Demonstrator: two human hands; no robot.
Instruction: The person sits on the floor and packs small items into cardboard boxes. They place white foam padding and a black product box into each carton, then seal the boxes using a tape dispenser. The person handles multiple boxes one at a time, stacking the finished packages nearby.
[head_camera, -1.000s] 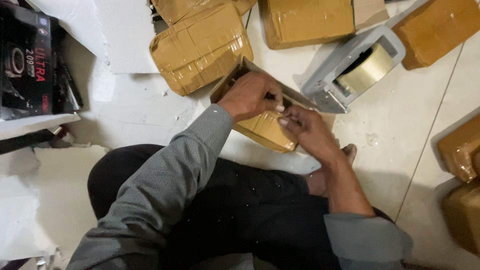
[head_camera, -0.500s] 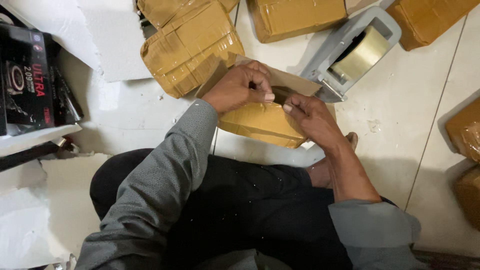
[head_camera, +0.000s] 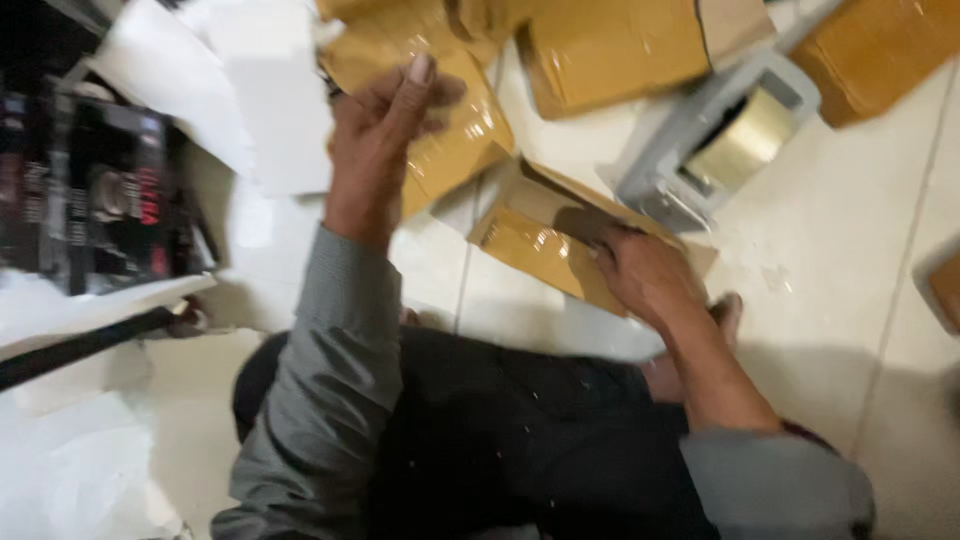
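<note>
I sit on a pale tiled floor. A small brown cardboard parcel (head_camera: 535, 240), partly wrapped in clear tape, lies in front of my knees. My right hand (head_camera: 640, 275) rests on its right end and holds it down. My left hand (head_camera: 385, 125) is lifted off it and hangs in the air over a second taped parcel (head_camera: 455, 120), fingers loosely apart and holding nothing. A grey tape dispenser (head_camera: 715, 140) with a roll of clear tape lies just beyond the small parcel, to the right.
More brown taped parcels lie at the top (head_camera: 615, 45), the top right (head_camera: 880, 55) and the right edge (head_camera: 945, 290). White paper sheets (head_camera: 230, 100) spread at the upper left. A black printed box (head_camera: 100, 195) stands at the left.
My left hand has let go of the small parcel and risen up and to the left. My right hand has stayed on the parcel. The view has shifted.
</note>
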